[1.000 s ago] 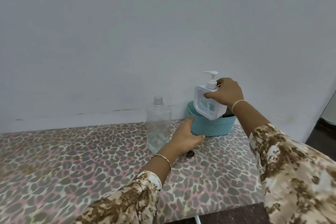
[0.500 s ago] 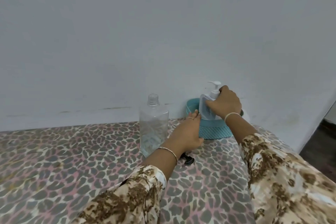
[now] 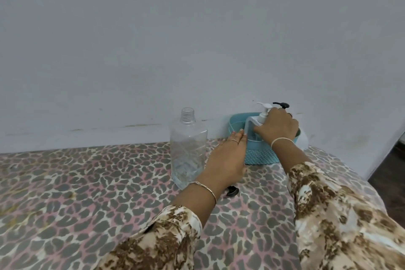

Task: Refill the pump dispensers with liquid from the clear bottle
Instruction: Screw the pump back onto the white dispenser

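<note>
A clear square bottle [image 3: 188, 149] stands uncapped on the leopard-print table [image 3: 87, 182], with a little liquid at its bottom. To its right, against the wall, sits a teal basket [image 3: 260, 155]. My right hand [image 3: 277, 126] grips a white pump dispenser [image 3: 255, 125] that stands inside the basket. A black pump head [image 3: 282, 105] shows just behind that hand; its bottle is hidden. My left hand [image 3: 228, 158] rests against the basket's left front wall. A small black cap [image 3: 232, 191] lies on the table under my left wrist.
A plain grey wall rises right behind the table. The table's right edge drops to a dark floor [image 3: 388, 166]. Something white [image 3: 303, 140] sticks out behind the basket on the right.
My right hand has lowered the white dispenser from above the basket down into it. My left hand has slid up against the basket's side. The camera has tilted and moved closer.
</note>
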A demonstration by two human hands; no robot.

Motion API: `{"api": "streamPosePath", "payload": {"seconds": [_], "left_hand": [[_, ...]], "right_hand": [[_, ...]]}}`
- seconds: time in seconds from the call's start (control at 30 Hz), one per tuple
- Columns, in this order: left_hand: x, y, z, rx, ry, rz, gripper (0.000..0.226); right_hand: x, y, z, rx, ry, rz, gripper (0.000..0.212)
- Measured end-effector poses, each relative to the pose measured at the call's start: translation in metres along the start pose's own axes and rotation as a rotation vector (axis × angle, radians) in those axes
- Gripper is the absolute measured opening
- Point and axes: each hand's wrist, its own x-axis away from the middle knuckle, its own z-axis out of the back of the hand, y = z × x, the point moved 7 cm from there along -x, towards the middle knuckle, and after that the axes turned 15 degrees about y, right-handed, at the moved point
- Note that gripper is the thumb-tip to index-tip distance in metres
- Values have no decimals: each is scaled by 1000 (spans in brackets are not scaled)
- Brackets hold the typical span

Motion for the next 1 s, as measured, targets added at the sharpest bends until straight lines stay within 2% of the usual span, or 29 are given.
{"api": "streamPosePath", "payload": {"seconds": [0.17, 0.33, 0.43, 0.53, 0.63, 0.73, 1.0], "left_hand": [[1, 0, -2, -4, -32, -5, 88], [1, 2, 2, 40, -114, 39, 90], [9, 5, 12, 95, -148, 87, 91], [30, 10, 31, 179, -81, 135, 85], [61, 9, 47, 240, 17, 174, 65], [98, -4, 58, 262, 68, 292, 50], [206, -85, 110, 165, 199, 569, 47]], "right_hand": [[6, 0, 3, -22, -7, -27, 51], [22, 2, 20, -163, -19, -134, 60], [42, 0, 36, -267, -36, -161, 51], [75, -4, 55, -361, -50, -156, 37], [117, -15, 68, -412, -73, -94, 34], [156, -31, 75, -426, -144, -36, 31], [224, -110, 103, -508, -224, 258, 28]]}}
